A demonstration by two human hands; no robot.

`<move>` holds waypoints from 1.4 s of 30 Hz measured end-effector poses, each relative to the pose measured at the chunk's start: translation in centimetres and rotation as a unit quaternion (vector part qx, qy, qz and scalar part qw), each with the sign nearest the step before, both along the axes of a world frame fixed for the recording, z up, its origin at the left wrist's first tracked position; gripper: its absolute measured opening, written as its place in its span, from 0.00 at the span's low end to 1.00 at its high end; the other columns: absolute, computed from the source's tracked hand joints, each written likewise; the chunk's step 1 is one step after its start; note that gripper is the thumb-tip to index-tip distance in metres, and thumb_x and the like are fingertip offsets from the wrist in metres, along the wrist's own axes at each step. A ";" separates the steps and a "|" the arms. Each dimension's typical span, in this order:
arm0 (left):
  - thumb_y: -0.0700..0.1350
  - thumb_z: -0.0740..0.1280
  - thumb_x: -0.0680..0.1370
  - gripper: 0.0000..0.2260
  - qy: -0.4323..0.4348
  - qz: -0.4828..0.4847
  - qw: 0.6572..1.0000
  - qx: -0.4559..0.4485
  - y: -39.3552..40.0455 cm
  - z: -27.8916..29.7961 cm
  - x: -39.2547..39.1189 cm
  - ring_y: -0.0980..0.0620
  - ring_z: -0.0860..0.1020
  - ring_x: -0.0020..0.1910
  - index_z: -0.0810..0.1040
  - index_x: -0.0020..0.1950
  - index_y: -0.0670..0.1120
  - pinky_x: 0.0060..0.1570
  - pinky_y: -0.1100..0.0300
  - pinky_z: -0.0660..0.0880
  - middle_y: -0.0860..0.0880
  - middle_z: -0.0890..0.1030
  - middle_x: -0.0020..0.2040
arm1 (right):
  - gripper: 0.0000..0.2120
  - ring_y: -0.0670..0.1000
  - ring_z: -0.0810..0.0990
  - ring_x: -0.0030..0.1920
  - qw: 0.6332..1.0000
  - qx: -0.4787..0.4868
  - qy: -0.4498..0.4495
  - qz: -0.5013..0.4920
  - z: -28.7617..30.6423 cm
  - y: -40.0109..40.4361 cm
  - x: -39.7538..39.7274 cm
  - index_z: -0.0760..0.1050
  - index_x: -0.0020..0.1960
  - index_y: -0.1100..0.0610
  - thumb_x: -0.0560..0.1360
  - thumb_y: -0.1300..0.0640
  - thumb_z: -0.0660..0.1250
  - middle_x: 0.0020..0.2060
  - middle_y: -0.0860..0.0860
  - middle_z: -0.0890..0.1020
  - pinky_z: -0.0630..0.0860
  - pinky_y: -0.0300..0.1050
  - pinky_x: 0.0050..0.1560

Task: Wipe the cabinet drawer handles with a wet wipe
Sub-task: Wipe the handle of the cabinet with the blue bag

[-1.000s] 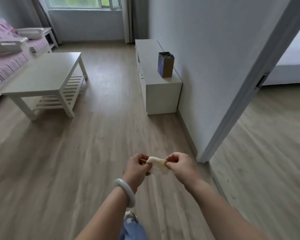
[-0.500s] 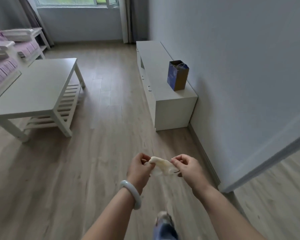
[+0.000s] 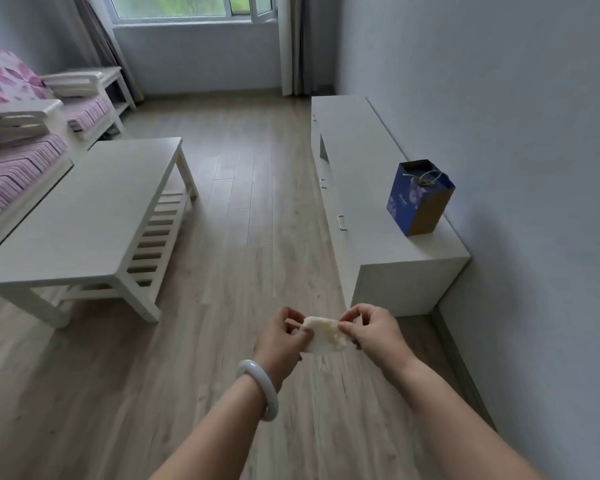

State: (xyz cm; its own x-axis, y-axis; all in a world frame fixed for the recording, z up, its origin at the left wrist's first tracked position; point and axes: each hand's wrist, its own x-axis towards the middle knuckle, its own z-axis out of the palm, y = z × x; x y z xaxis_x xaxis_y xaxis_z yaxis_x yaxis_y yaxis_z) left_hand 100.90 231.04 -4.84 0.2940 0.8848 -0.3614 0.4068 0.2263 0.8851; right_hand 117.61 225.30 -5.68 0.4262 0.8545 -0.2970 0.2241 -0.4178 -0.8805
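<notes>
Since the earlier frame the view has come closer to the low white cabinet (image 3: pixel 378 188) along the right wall, and the doorway has dropped out of sight. Both hands are held out over the wooden floor (image 3: pixel 250 202), the left hand (image 3: pixel 281 336) and the right hand (image 3: pixel 371 332) each pinching an end of the small crumpled white wet wipe (image 3: pixel 323 334) stretched between them. That wipe looks light, limp and damp; it should drape round a handle and is best held bunched between fingers and thumb. Two small metal drawer handles (image 3: pixel 342 222) show on the cabinet's left face, well apart from the hands. A blue paper gift bag (image 3: pixel 418 199) stands on top near the wall. Between the cabinet and the white slatted desk (image 3: pixel 84 216) on the left lies a wide floor strip for crouching.
</notes>
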 end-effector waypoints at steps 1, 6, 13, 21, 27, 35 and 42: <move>0.40 0.68 0.77 0.03 0.001 -0.001 1.000 -0.005 2.3 -0.1 0.4 0.50 0.78 0.39 0.76 0.49 0.45 0.30 0.62 0.73 0.44 0.80 0.43 | 0.03 0.50 0.74 0.34 1.000 -0.003 0.000 0.000 0.1 2.3 0.4 0.79 0.40 0.55 0.73 0.58 0.72 0.35 0.55 0.74 0.75 0.45 0.36; 0.40 0.66 0.78 0.03 0.011 -0.003 1.000 -0.014 14.5 -1.9 2.1 0.50 0.76 0.35 0.75 0.45 0.45 0.29 0.60 0.72 0.44 0.79 0.40 | 0.01 0.48 0.80 0.41 0.999 0.020 0.026 -0.001 0.0 13.7 1.5 0.79 0.45 0.53 0.74 0.57 0.71 0.42 0.53 0.82 0.78 0.41 0.40; 0.44 0.66 0.79 0.06 -0.011 -0.051 0.999 -0.014 35.0 -3.3 4.1 0.51 0.76 0.34 0.75 0.45 0.43 0.29 0.61 0.73 0.46 0.78 0.38 | 0.05 0.50 0.81 0.45 0.999 0.021 0.022 -0.014 -1.5 31.6 1.9 0.81 0.42 0.50 0.69 0.50 0.75 0.42 0.51 0.83 0.76 0.46 0.49; 0.44 0.69 0.78 0.07 -0.040 -0.168 0.984 -0.051 50.5 -2.8 10.6 0.50 0.79 0.36 0.78 0.48 0.39 0.31 0.61 0.76 0.44 0.79 0.40 | 0.03 0.45 0.82 0.46 0.988 0.010 0.000 -0.153 -2.6 45.0 5.0 0.83 0.45 0.51 0.71 0.54 0.74 0.43 0.48 0.84 0.79 0.45 0.51; 0.36 0.72 0.74 0.08 -0.021 -0.267 0.961 -0.070 60.9 -4.4 17.8 0.53 0.80 0.40 0.79 0.51 0.45 0.38 0.64 0.77 0.46 0.82 0.44 | 0.04 0.41 0.82 0.40 0.971 0.024 0.044 -0.232 -4.8 53.4 11.3 0.84 0.45 0.55 0.75 0.59 0.70 0.39 0.48 0.86 0.75 0.29 0.41; 0.36 0.70 0.75 0.05 0.022 -0.299 0.953 -0.045 72.9 -5.7 28.3 0.54 0.78 0.37 0.80 0.50 0.44 0.32 0.66 0.74 0.48 0.81 0.41 | 0.06 0.44 0.81 0.38 0.945 0.012 0.084 -0.315 -7.0 64.3 20.0 0.84 0.41 0.52 0.74 0.59 0.71 0.36 0.48 0.86 0.78 0.42 0.45; 0.37 0.71 0.74 0.06 0.044 -0.379 0.921 -0.074 81.0 -8.6 35.7 0.56 0.78 0.34 0.81 0.49 0.45 0.32 0.66 0.73 0.48 0.82 0.41 | 0.06 0.46 0.82 0.38 0.906 -0.024 0.090 -0.412 -9.0 70.3 25.1 0.83 0.39 0.54 0.74 0.58 0.71 0.35 0.48 0.85 0.78 0.43 0.44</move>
